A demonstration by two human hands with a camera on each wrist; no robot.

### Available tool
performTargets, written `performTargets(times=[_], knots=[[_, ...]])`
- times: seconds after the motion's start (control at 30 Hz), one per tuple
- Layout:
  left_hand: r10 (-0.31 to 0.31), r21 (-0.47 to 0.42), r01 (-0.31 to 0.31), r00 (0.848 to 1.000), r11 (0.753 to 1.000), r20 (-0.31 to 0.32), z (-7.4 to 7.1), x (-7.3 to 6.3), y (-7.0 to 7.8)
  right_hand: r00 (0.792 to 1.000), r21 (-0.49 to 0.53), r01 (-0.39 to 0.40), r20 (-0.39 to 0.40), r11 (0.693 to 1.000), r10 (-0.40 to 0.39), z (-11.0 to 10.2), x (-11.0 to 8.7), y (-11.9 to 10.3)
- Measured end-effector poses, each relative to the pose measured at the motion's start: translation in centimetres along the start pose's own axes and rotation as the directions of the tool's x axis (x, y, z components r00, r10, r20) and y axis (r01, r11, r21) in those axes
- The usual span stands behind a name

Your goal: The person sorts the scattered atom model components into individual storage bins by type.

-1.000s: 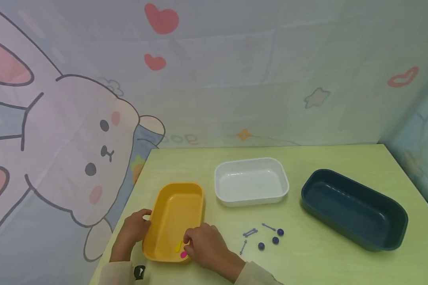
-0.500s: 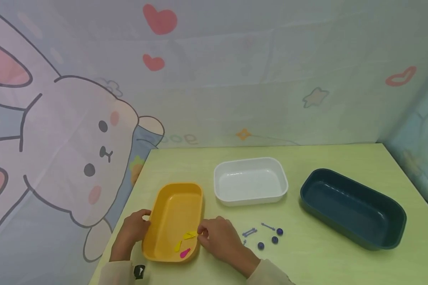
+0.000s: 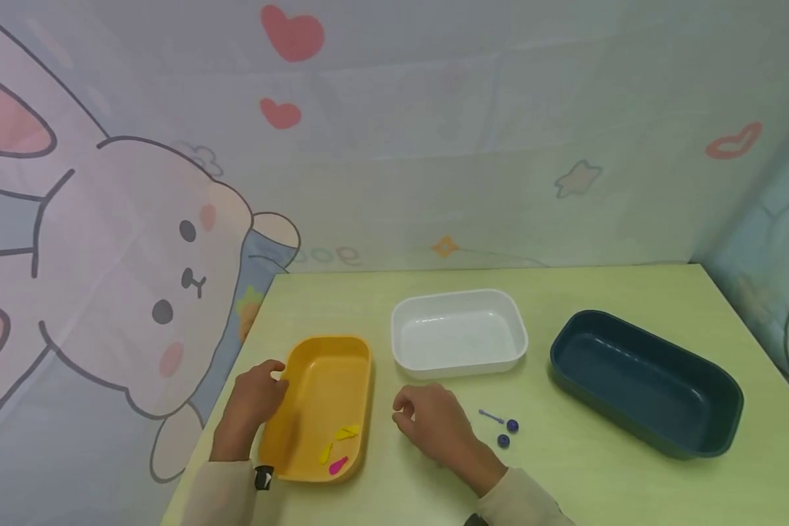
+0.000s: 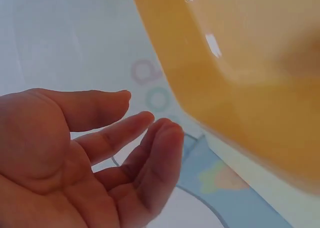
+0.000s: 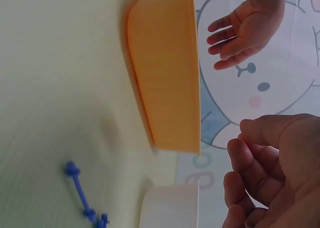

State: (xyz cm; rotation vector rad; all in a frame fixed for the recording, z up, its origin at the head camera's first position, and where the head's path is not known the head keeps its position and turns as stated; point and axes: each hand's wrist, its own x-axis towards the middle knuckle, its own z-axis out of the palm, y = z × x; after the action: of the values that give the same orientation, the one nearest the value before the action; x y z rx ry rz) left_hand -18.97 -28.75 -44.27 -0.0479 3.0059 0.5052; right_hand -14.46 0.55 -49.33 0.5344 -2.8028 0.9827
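1. Closest on my feed are pale cloth sleeves (image 3: 218,493), softly wrinkled.

2. The right hand (image 3: 437,424) has left the side of the yellow tray (image 3: 329,387) within the last half second and is over the table (image 3: 342,303). Its grip is loosely curled, thumb tip close to the forefinger; I see nothing in it.

3. The left hand (image 3: 258,394), earlier at the tray's rim, has come off it. In both wrist views it is apart from the tray, its grip relaxed and holding nothing.

4. In the near end of the yellow tray, a pink piece (image 3: 338,465) and yellow pieces (image 3: 347,432) lie as they did half a second ago: small, tapered, plastic by the look. I judge they are let go, leaving the right hand free for the pieces outside.

5. Right of that hand, a thin purple rod (image 3: 491,416) with knobbed ends lies beside two round, dark beads (image 3: 508,433). The hand now hides the other rods and bead from my head view; the right wrist view shows another rod (image 5: 78,190).

6. Farther off stand a glossy, round-cornered white tray (image 3: 460,340) and, to its right, a longer, dark teal tray (image 3: 644,387).

7. Behind everything hangs a creased cloth (image 3: 394,161) printed with a rabbit (image 3: 131,256).
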Motion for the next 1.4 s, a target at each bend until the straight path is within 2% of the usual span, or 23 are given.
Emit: performTargets(times=[0.2, 0.43, 0.6, 0.83, 1.1, 1.4], knots=[[0.021, -0.051, -0.021, 1.0, 0.998, -0.008, 0.0, 1.2, 3.1, 0.999, -0.037, -0.042, -0.031, 0.998, 0.041, -1.0, 0.1, 1.7], [0.098, -0.148, -0.1, 0.995, 0.984, -0.025, 0.4, 3.1, 7.2, 0.989, -0.036, -0.148, -0.032, 0.988, 0.147, -2.0, -0.5, 4.0], [0.129, -0.198, -0.127, 0.992, 0.972, -0.002, 1.5, 4.5, 10.0, 0.979, -0.061, -0.201, -0.038, 0.978, 0.199, -2.7, -1.0, 5.6], [0.126, -0.208, -0.115, 0.991, 0.971, 0.039, 3.4, 6.2, 13.5, 0.967, -0.123, -0.255, -0.061, 0.959, 0.249, -3.2, -2.2, 7.9], [0.155, -0.193, -0.151, 0.988, 0.969, 0.004, 5.5, 7.9, 15.7, 0.944, -0.188, -0.329, -0.044, 0.926, 0.326, -3.4, -2.9, 9.5], [0.097, -0.163, -0.094, 0.995, 0.982, 0.009, 7.0, 8.7, 16.9, 0.933, -0.221, -0.356, -0.024, 0.908, 0.36, -3.1, -2.9, 10.3]])
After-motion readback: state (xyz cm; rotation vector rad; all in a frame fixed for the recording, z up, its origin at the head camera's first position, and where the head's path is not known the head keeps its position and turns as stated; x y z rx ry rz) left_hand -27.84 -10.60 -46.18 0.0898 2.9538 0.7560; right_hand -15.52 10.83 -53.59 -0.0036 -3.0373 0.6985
